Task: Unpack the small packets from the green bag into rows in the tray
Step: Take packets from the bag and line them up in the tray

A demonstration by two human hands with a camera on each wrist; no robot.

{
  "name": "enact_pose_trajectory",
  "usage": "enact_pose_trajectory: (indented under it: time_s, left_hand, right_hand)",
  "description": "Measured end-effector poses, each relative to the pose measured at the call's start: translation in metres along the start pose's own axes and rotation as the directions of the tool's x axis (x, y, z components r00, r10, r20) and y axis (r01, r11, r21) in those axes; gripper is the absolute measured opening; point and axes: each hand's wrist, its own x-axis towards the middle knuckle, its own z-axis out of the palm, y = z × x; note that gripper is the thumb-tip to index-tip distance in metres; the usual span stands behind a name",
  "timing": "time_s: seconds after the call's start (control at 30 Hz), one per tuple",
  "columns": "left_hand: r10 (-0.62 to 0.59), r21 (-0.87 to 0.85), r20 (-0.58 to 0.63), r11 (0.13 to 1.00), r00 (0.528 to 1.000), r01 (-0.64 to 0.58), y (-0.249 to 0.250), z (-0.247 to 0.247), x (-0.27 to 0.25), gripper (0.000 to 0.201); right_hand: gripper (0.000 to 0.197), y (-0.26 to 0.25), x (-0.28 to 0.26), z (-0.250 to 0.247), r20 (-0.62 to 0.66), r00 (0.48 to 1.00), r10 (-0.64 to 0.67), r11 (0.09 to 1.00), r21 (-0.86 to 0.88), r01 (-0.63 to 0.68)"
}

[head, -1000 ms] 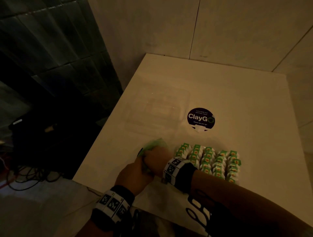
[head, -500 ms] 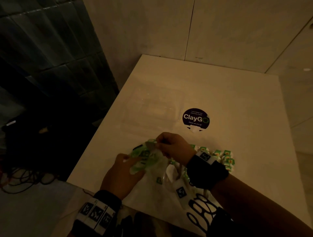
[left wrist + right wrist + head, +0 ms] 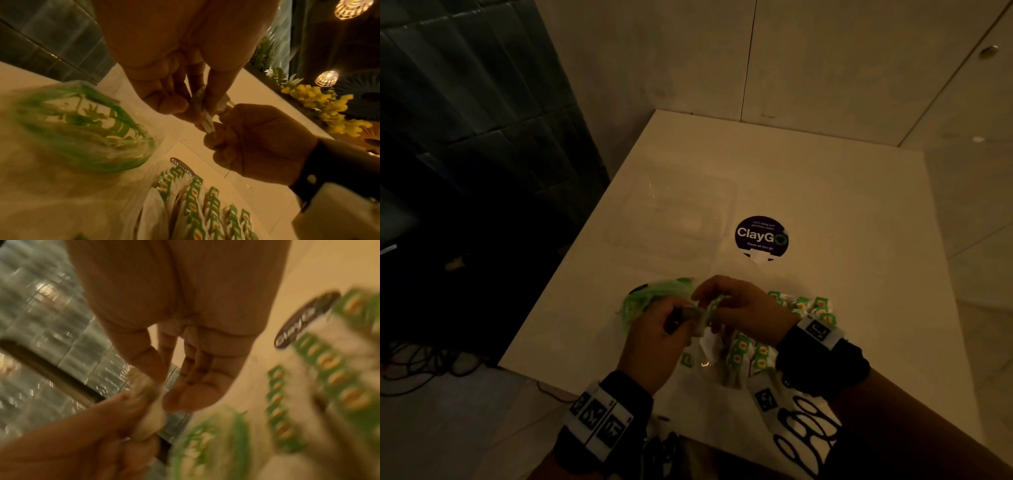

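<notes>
The green bag (image 3: 654, 296) is a clear film bag with green print, and its mouth is lifted just above the white table (image 3: 825, 205). My left hand (image 3: 681, 317) and right hand (image 3: 710, 301) both pinch the bag's top edge, close together. In the left wrist view the left hand (image 3: 197, 107) and the right hand (image 3: 213, 131) grip the same twisted film. Several small green-and-white packets (image 3: 743, 353) hang in rows inside the bag, and more packets (image 3: 815, 306) lie behind my right wrist. The clear tray (image 3: 678, 212) sits further back. The right wrist view is blurred.
A round dark ClayGo sticker (image 3: 762, 236) lies on the table right of the tray. The table's left edge drops to a dark floor with cables (image 3: 421, 363). Pale wall panels stand behind the table.
Both hands have lifted the bag's mouth off the table and drawn together on its top edge. The rows of packets, flat a second ago, now hang and shift inside the bag.
</notes>
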Motion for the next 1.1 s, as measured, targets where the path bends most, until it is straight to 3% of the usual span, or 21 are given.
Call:
enact_pose_trajectory:
  time_s: [0.07, 0.13, 0.2, 0.3, 0.43, 0.5, 0.63, 0.73, 0.8, 0.9, 1.0, 1.1]
  left_hand:
    - [-0.066, -0.097, -0.016, 0.993, 0.998, 0.064, -0.005, -0.003, -0.002, 0.011]
    - [-0.145, -0.230, -0.024, 0.964, 0.989, 0.135, -0.011, -0.009, -0.006, 0.010]
    - [-0.212, -0.344, -0.009, 0.918, 0.977, 0.196, -0.015, -0.015, -0.010, 0.014]
    - [-0.269, -0.407, 0.044, 0.875, 0.962, 0.263, -0.020, -0.018, -0.020, 0.023]
    - [-0.331, -0.408, 0.125, 0.842, 0.935, 0.353, -0.033, -0.016, -0.029, 0.024]
    - [-0.379, -0.319, 0.137, 0.858, 0.915, 0.403, -0.042, -0.016, -0.031, 0.015]
    - [-0.364, 0.142, 0.099, 0.926, 0.926, 0.349, -0.069, -0.014, -0.027, 0.007]
    - [-0.334, 0.289, 0.086, 0.910, 0.938, 0.298, -0.079, -0.012, -0.024, 0.007]
    - [-0.322, 0.282, 0.077, 0.915, 0.944, 0.289, -0.079, -0.011, -0.023, 0.005]
    - [-0.393, 0.116, 0.052, 0.915, 0.918, 0.386, -0.075, -0.009, -0.024, 0.012]
    - [-0.512, -0.146, 0.079, 0.843, 0.855, 0.518, -0.065, -0.010, -0.025, 0.013]
    - [-0.527, -0.270, 0.120, 0.798, 0.841, 0.539, -0.055, -0.013, -0.027, 0.017]
  right_hand:
    - [0.031, 0.007, 0.003, -0.005, -0.017, 1.000, -0.023, 0.917, -0.399, 0.014]
    - [0.029, 0.015, 0.009, -0.002, 0.028, 0.998, 0.054, 0.727, -0.686, -0.020]
    - [0.034, 0.025, 0.015, 0.009, 0.079, 0.983, 0.164, 0.558, -0.829, -0.026]
    - [0.037, 0.035, 0.020, 0.022, 0.074, 0.971, 0.227, 0.455, -0.890, -0.039]
    - [0.029, 0.037, 0.023, 0.029, 0.049, 0.972, 0.229, 0.415, -0.908, -0.052]
    - [0.021, 0.034, 0.023, 0.029, 0.059, 0.975, 0.214, 0.417, -0.908, -0.036]
    - [0.015, 0.028, 0.019, 0.017, 0.114, 0.974, 0.195, 0.569, -0.822, -0.018]
    - [0.012, 0.025, 0.015, 0.011, 0.083, 0.974, 0.209, 0.684, -0.724, -0.084]
    - [0.021, 0.024, 0.015, 0.017, 0.075, 0.960, 0.270, 0.626, -0.771, -0.116]
    - [0.049, 0.028, 0.012, 0.035, 0.075, 0.936, 0.343, 0.446, -0.890, -0.092]
    - [0.058, 0.036, 0.011, 0.047, 0.035, 0.937, 0.349, 0.428, -0.895, -0.126]
    - [0.045, 0.039, 0.014, 0.051, -0.002, 0.937, 0.350, 0.442, -0.881, -0.167]
